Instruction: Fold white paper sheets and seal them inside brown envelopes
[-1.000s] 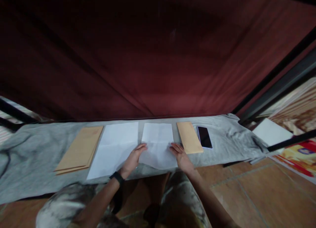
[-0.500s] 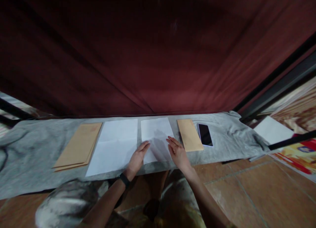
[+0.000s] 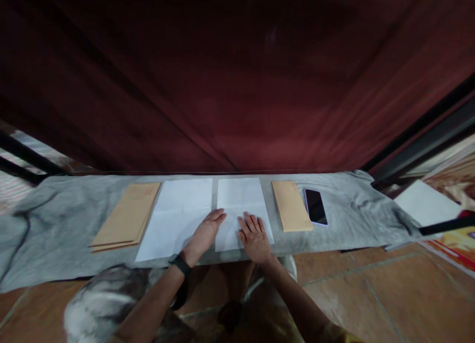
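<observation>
A white creased paper sheet (image 3: 240, 196) lies flat on the grey cloth (image 3: 67, 204) in front of me. My right hand (image 3: 254, 238) rests flat on its near half, fingers spread. My left hand (image 3: 203, 235), with a black wristband, lies open at the sheet's left edge, partly over the gap to a larger white sheet (image 3: 177, 215). A single brown envelope (image 3: 291, 212) lies right of the paper, and a black phone (image 3: 315, 206) lies beside it.
A stack of brown envelopes (image 3: 128, 215) lies at the left of the cloth. A dark red curtain (image 3: 237, 80) hangs behind. Tiled floor (image 3: 371, 298) lies to the right, with another white sheet (image 3: 426, 202) past a dark bar. My knees show below.
The near part of the paper, lifted and loose a second ago, now lies flat. My right hand moved left from the sheet's right edge onto its middle. My left hand stayed at the left edge.
</observation>
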Demonstrator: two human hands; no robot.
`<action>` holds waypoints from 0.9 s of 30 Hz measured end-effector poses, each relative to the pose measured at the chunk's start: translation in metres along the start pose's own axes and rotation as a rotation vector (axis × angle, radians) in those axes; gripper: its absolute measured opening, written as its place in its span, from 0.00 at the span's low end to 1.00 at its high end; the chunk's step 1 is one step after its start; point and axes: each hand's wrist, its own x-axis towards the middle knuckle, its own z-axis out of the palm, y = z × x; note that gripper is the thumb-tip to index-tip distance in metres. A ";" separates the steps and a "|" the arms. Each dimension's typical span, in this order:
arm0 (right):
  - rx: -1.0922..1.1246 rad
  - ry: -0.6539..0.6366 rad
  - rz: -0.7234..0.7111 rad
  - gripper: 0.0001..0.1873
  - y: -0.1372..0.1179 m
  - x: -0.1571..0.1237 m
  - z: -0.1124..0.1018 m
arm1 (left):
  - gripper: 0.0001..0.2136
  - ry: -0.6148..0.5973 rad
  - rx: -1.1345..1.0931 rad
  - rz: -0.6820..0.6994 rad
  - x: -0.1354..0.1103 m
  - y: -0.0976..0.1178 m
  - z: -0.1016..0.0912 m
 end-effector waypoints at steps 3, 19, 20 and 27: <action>0.008 0.035 0.036 0.27 -0.007 -0.001 0.006 | 0.27 0.135 0.061 -0.052 -0.001 0.017 0.006; 0.106 -0.186 -0.337 0.22 0.013 0.083 0.009 | 0.17 0.087 0.337 0.062 -0.032 0.077 0.051; 0.078 -0.195 -0.361 0.22 0.013 0.092 0.013 | 0.18 0.082 0.348 0.070 -0.032 0.077 0.050; -0.031 -0.156 -0.373 0.24 0.031 0.154 0.031 | 0.25 0.122 0.439 0.136 -0.032 0.071 0.053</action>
